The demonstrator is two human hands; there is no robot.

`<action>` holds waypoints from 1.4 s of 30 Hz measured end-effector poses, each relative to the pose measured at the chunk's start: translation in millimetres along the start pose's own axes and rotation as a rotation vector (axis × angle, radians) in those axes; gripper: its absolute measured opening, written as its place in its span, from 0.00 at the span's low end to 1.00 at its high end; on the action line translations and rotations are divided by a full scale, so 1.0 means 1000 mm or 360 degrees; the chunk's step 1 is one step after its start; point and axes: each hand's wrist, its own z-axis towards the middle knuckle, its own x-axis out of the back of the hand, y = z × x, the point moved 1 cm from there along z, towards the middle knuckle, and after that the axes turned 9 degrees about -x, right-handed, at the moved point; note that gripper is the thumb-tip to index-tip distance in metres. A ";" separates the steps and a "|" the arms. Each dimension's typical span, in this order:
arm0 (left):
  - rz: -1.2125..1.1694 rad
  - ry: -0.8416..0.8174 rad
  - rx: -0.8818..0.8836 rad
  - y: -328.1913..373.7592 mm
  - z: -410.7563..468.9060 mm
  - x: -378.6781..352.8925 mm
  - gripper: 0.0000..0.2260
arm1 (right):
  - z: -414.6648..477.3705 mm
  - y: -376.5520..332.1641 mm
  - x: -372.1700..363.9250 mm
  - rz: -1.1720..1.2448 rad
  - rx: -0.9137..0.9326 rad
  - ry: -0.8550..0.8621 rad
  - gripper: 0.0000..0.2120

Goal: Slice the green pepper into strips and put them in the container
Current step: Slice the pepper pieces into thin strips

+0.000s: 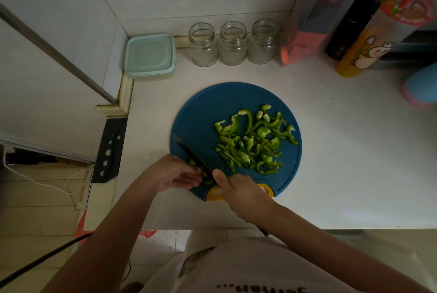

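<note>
A round blue cutting board (203, 113) lies on the white counter, with a heap of green pepper strips (253, 141) on its right half. At the board's near left edge my left hand (175, 174) pinches a small remaining piece of green pepper (204, 175). My right hand (238, 188) grips the handle of a knife (189, 151), whose dark blade points away to the left and rests against that piece. A pale teal lidded container (150, 56) sits in the far left corner of the counter, with its lid on.
Three glass jars (233, 43) without lids stand in a row behind the board. Bottles and packets (354, 30) crowd the far right. A black knife sheath (111, 148) lies left of the counter edge. The counter's front edge runs just below the board.
</note>
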 end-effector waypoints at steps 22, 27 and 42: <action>0.0461 -0.0068 -0.0057 0.006 -0.013 -0.036 0.14 | -0.016 -0.012 0.024 0.0865 -0.0547 0.0139 0.29; -0.0119 0.0017 -0.0326 0.015 -0.012 -0.052 0.09 | -0.022 -0.008 0.027 0.0949 -0.0539 0.0205 0.28; 0.1322 0.0596 -0.1168 0.004 0.005 -0.011 0.21 | -0.023 -0.007 0.018 0.0674 -0.0487 0.0137 0.30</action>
